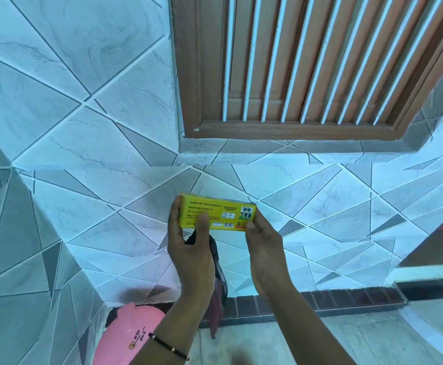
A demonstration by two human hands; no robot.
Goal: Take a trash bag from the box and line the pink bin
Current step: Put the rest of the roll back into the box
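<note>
Bag drawn from box; bin not yet lined.
Head view: left hand (188, 256) and right hand (264, 248) grip the yellow box (216, 214) by its ends; a dark bag (219, 283) hangs below it. The pink bin (128, 335) stands on the floor, apparently unlined.

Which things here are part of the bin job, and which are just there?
Part of the job: yellow box, dark trash bag, pink bin, left hand, right hand.
Just there: tiled wall, window bars, bracelet.
</note>
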